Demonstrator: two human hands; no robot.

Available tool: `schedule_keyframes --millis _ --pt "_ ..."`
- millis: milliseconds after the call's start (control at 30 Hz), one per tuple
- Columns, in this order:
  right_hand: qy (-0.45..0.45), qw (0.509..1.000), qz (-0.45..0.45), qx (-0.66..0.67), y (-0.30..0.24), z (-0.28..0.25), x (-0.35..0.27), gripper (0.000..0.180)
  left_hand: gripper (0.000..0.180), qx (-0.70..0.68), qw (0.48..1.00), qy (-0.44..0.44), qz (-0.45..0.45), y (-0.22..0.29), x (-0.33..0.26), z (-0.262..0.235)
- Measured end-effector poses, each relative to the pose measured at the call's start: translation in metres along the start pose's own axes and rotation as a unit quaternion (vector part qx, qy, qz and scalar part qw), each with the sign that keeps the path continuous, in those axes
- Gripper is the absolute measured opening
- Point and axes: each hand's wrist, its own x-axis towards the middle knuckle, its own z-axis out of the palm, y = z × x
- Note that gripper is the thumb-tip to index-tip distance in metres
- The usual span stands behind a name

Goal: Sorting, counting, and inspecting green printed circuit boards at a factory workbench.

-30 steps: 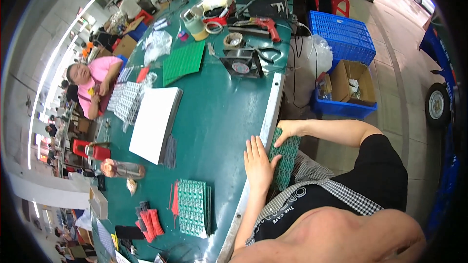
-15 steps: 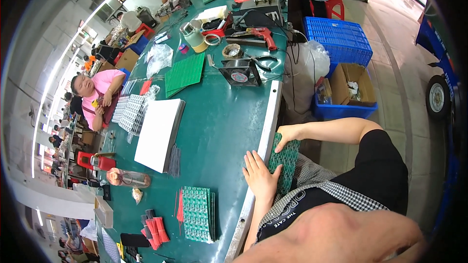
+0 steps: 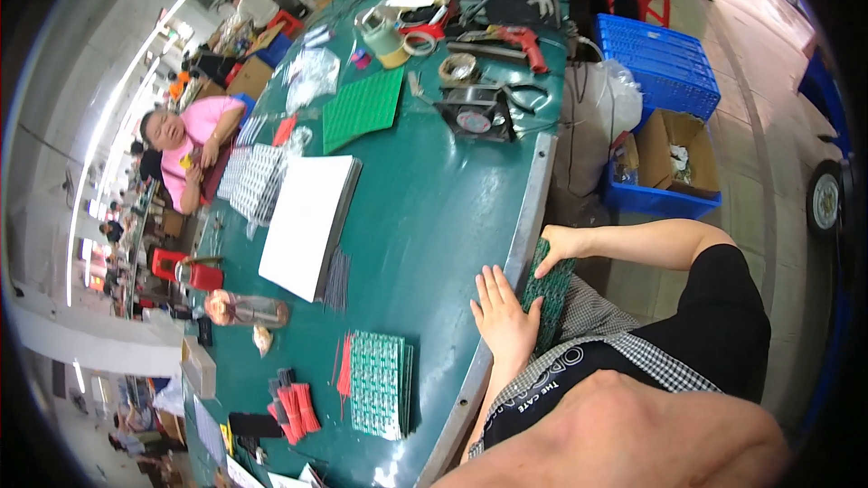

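Green worktable (image 3: 425,217) runs away from you, its metal edge strip passing between your two hands

White sheet stack (image 3: 307,221): well beyond your left hand, up the table and to the left. Nothing in reach there

Green circuit board panel (image 3: 549,289): this is the thing you have hold of. It sits just off the table edge, on your side, over your lap. Long axis runs roughly along the table edge, far end up by your right hand, near end down by your left. It lies between the hands, nearer to the right

Second board stack (image 3: 378,382): on the table, left of your left hand and apart from it

Left hand (image 3: 503,314): flat, fingers spread and extended, palm down on the table surface at the edge, its side against the panel. It grips nothing that shows

Right hand (image 3: 559,241): curled over the far end of the panel, fingers closed round its top edge. Cannot tell how firm the pinch is; the fingertips are hidden behind the board
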Motion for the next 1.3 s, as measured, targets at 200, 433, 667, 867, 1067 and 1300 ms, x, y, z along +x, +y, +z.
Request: schedule_keyframes --millis 200,433,667,867,1067,1300 --pt "0.037 0.999 -0.038 -0.012 -0.005 0.002 0.004 0.038 0.088 -0.009 1.000 -0.012 -0.005 -0.003 0.006 0.000" --pt "0.003 1.000 0.014 0.007 0.002 0.001 0.004 0.041 0.088 -0.003 0.998 -0.057 -0.025 -0.002 0.004 -0.003" --pt "0.059 0.998 -0.001 0.019 -0.013 0.007 -0.003 0.043 0.089 -0.020 0.998 -0.054 -0.020 -0.004 0.003 0.002" --pt "0.362 0.900 -0.088 -0.225 0.005 0.013 -0.048 0.047 0.088 -0.035 0.999 -0.024 -0.007 -0.004 0.007 -0.001" --pt "0.262 0.822 0.027 0.504 0.084 0.087 -0.083 0.040 0.087 -0.032 0.999 -0.008 0.011 -0.006 0.006 0.003" --pt "0.132 0.761 -0.016 0.635 0.075 0.125 -0.039 0.026 0.080 -0.054 0.996 0.008 0.066 -0.020 0.000 0.008"
